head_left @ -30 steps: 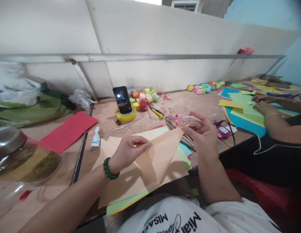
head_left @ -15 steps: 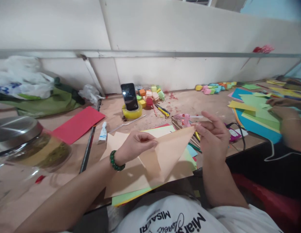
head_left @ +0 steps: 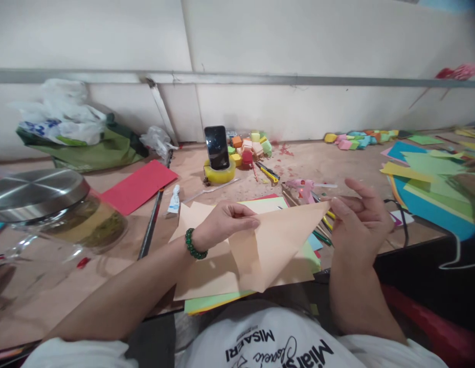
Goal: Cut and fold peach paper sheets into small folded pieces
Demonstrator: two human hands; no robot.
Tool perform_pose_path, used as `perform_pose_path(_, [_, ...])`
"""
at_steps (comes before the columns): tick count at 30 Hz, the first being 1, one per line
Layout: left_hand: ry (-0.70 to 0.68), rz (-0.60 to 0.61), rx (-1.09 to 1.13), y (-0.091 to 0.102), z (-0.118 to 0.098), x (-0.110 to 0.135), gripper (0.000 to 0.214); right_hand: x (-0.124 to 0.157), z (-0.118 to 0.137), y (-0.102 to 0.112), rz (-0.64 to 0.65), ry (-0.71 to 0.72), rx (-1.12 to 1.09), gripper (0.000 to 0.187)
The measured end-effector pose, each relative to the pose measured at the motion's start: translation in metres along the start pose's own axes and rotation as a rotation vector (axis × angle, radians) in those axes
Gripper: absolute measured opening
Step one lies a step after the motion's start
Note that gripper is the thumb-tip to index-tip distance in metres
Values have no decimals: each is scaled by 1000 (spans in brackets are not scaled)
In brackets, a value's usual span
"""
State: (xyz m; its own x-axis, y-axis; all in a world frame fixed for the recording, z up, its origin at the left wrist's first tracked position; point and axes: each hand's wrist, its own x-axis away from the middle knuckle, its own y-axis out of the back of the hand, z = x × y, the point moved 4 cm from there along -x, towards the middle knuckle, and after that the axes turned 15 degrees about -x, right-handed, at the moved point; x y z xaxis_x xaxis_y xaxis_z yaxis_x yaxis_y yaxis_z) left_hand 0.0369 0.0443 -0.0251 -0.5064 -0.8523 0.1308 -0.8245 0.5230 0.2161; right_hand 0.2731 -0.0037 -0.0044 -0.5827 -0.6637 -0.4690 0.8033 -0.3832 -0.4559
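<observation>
A folded sheet of peach paper [head_left: 283,235] is raised between my hands, above a stack of coloured sheets. My left hand [head_left: 225,223], with a green bead bracelet [head_left: 194,244] at the wrist, pinches its upper left edge. At the paper's right corner, the thumb and index finger of my right hand [head_left: 358,222] are closed on it, while the other fingers are spread. Under it lie more peach paper [head_left: 206,273] and green paper [head_left: 222,301]. Just behind the raised sheet is a pink glue gun [head_left: 304,188] with a clear stick in its back.
A phone [head_left: 217,147] leans on a yellow tape roll [head_left: 220,173] near paper cubes [head_left: 247,156] and a yellow cutter [head_left: 268,174]. Leftward are a glass jar [head_left: 95,225], red paper [head_left: 141,186] and a white tube [head_left: 174,200]. Another person's hand [head_left: 471,186] rests by coloured sheets [head_left: 436,207].
The view has swung left, so things appear further right. Both hands still hold the peach paper, and its corner looks pulled a little further to the right.
</observation>
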Motion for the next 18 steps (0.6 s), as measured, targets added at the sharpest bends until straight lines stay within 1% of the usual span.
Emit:
perform_pose_path(4, [-21,0,-28,0,0,0,22,2,1,1,8,9,35,37])
perform_pose_path(8, [-40,-10,-80,2,-1,0,24,1,-1,1,20,34,-7,37])
perform_pose_path(10, [-40,-25,-107,3,0,-1,25,-1,-5,2,44,8,-22,37])
perform_pose_path(15, [-42,-44,-136,5,2,-1,27,-6,-13,4,171,-71,56,48])
perform_pose_path(18, [-44,-34,-168,6,1,0,28,-7,-16,5,158,-89,73,48])
